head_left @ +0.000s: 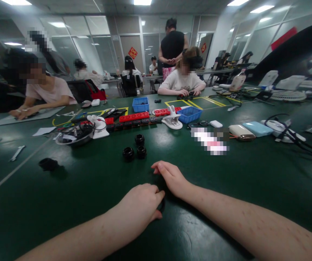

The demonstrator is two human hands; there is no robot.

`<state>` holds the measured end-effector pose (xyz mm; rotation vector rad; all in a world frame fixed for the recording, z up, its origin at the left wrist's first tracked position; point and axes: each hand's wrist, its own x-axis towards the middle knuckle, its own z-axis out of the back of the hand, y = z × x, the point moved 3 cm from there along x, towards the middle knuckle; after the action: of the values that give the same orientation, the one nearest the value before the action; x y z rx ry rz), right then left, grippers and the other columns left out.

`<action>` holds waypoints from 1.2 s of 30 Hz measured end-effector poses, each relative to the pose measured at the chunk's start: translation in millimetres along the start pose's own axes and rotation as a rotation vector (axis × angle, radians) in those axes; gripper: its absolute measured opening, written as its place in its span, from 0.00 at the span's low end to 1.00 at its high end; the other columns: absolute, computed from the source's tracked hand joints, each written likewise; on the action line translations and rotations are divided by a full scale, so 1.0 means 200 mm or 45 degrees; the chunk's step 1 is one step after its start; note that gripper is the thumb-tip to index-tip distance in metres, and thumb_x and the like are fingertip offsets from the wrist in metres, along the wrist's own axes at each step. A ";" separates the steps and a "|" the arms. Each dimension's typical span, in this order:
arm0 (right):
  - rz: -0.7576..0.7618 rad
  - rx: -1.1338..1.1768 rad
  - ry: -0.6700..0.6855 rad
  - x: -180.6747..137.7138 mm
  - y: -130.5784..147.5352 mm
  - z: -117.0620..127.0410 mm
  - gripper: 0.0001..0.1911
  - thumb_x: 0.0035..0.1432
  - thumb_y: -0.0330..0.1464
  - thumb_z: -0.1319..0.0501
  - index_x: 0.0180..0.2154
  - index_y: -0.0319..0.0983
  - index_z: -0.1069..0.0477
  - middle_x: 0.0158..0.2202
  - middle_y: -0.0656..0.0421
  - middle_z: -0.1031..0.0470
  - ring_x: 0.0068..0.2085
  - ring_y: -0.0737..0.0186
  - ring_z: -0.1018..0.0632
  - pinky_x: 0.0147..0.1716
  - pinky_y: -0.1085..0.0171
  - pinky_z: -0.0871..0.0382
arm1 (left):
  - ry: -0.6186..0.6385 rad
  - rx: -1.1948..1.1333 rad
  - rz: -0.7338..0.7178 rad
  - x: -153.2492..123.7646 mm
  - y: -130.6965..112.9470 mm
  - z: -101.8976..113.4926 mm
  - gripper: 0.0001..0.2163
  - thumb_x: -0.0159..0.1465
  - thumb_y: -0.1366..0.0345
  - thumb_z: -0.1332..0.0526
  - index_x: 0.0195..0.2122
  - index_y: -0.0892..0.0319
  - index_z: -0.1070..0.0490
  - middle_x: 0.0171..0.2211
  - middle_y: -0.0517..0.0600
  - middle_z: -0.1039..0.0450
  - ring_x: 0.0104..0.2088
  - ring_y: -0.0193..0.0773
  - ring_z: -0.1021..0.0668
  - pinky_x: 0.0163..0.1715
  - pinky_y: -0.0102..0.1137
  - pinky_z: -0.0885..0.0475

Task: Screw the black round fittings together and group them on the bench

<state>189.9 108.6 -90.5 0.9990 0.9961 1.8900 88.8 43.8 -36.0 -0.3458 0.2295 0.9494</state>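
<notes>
In the head view my left hand (144, 200) is wrapped round a dark round part (161, 203) low over the green table; only a curved black edge of it shows. Just beyond and to the right is my right hand (172, 176), its thumb and fingers curled together. What it holds, if anything, is hidden. Ahead of my hands three black ring-shaped parts stand close together: a rear one (139, 139), a front left one (128, 154) and a front right one (141, 152). Farther left lies another black part (48, 164) on its side.
A bowl of dark parts (75, 137), a white clip stand (173, 117), red power strips (134, 116) and two blue bins (190, 114) line the table ahead. A wrench (17, 153) lies left. Cables (288, 134) and cases lie right. Several people sit around.
</notes>
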 end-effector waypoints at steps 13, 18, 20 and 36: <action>0.009 -0.008 0.057 -0.02 0.02 0.02 0.20 0.63 0.41 0.55 0.37 0.38 0.30 0.32 0.57 0.29 0.37 0.63 0.28 0.39 0.63 0.36 | -0.075 0.123 0.476 -0.13 0.61 0.04 0.21 0.56 0.62 0.38 0.51 0.58 0.32 0.47 0.55 0.28 0.48 0.47 0.27 0.46 0.35 0.33; 0.021 -0.006 0.066 -0.02 0.02 0.01 0.20 0.63 0.41 0.56 0.36 0.37 0.30 0.31 0.57 0.29 0.36 0.63 0.28 0.39 0.62 0.36 | -0.012 0.172 0.642 -0.22 0.93 0.05 0.20 0.55 0.60 0.38 0.50 0.57 0.31 0.46 0.53 0.27 0.45 0.47 0.26 0.42 0.33 0.31; 0.021 -0.011 0.067 -0.02 0.02 0.01 0.19 0.63 0.41 0.55 0.36 0.38 0.30 0.31 0.58 0.29 0.37 0.63 0.28 0.39 0.63 0.36 | 0.016 0.178 0.664 -0.25 1.03 0.05 0.19 0.56 0.60 0.38 0.49 0.58 0.31 0.46 0.54 0.28 0.46 0.46 0.26 0.43 0.32 0.32; 0.036 -0.111 0.111 -0.02 0.08 0.02 0.14 0.62 0.35 0.52 0.38 0.37 0.31 0.35 0.57 0.28 0.39 0.63 0.28 0.41 0.62 0.36 | -0.320 0.018 0.875 -0.43 1.40 0.08 0.12 0.65 0.64 0.43 0.48 0.62 0.35 0.46 0.53 0.33 0.41 0.42 0.26 0.39 0.41 0.29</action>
<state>191.8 99.6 -76.7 0.8912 0.9455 1.9971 -190.1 135.4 -44.0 -0.1256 0.1225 1.6548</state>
